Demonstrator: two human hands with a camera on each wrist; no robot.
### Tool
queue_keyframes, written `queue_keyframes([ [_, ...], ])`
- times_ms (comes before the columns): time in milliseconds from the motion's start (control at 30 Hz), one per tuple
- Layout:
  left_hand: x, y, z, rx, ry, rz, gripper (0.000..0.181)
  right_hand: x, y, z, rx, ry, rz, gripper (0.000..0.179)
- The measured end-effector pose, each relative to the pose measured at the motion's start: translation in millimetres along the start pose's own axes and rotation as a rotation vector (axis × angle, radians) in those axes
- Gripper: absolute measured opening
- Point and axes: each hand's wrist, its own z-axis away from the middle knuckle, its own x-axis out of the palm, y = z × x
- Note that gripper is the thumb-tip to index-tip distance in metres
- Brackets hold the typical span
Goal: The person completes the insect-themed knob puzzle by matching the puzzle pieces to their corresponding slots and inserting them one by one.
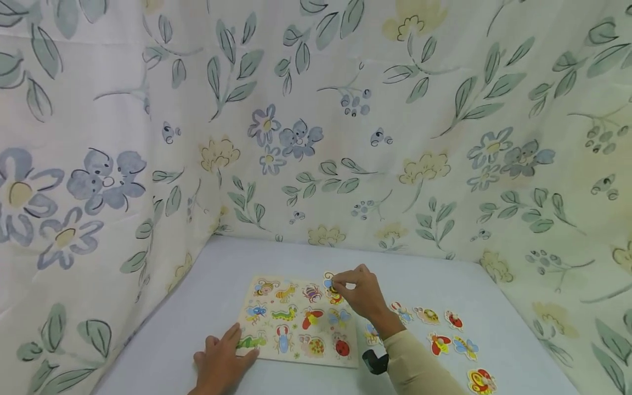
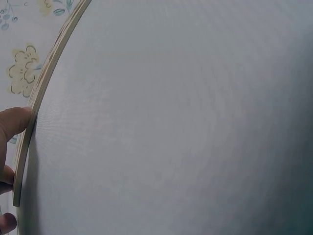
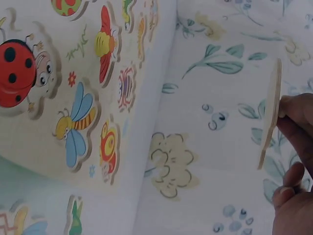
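Note:
My right hand (image 1: 362, 293) pinches a thin wooden bee puzzle piece (image 1: 328, 283) between thumb and fingertips, over the far right corner of an insect puzzle board (image 1: 296, 329). In the right wrist view that bee piece (image 3: 270, 117) appears edge-on, raised off the board, its picture turned away. My left hand (image 1: 220, 359) rests at the board's near left corner, index finger along one side and thumb on the front edge. The left wrist view has its thumb (image 2: 14, 121) against the board's edge (image 2: 46, 73). Behind the bee piece, the board's red and yellow butterfly picture is partly covered.
Several loose insect pieces lie right of the board, among them a stag beetle (image 1: 401, 311), a snail (image 1: 427, 315), a ladybug (image 1: 453, 320), a red-winged bug (image 1: 439, 344), a blue-winged dragonfly (image 1: 466, 347) and a butterfly (image 1: 481, 381). Floral cloth (image 1: 316, 208) surrounds the white table (image 1: 217, 285).

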Motion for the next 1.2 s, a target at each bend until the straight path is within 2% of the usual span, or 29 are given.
queue_keyframes([
  [133, 5.2, 2.2, 2.0, -0.014, -0.018, -0.022, 0.087, 10, -2, -7.5, -0.034, 0.020, -0.020, 0.010],
  [300, 9.1, 5.8, 2.8, 0.004, -0.026, -0.041, 0.083, 22, 0, -19.5, -0.097, 0.041, -0.013, 0.010],
  [433, 7.3, 2.6, 3.6, -0.012, -0.059, -0.050, 0.086, 40, 1, -29.7, -0.095, 0.033, -0.042, 0.010],
  [700, 2.3, -9.1, -2.6, -0.083, -0.186, -0.045, 0.100, 88, -6, -49.0, 0.011, -0.010, -0.068, 0.004],
  [933, 0.5, -13.2, -5.8, -0.080, -0.197, -0.034, 0.104, 125, -11, -59.7, 0.070, -0.082, -0.113, 0.005],
  [1133, 0.4, -17.9, -9.5, -0.075, -0.207, -0.039, 0.104, 161, -12, -61.6, 0.217, -0.176, -0.137, 0.006],
  [1200, 0.2, -18.6, -12.0, -0.077, -0.213, -0.047, 0.105, 170, -12, -63.2, 0.237, -0.188, -0.129, 0.007],
])
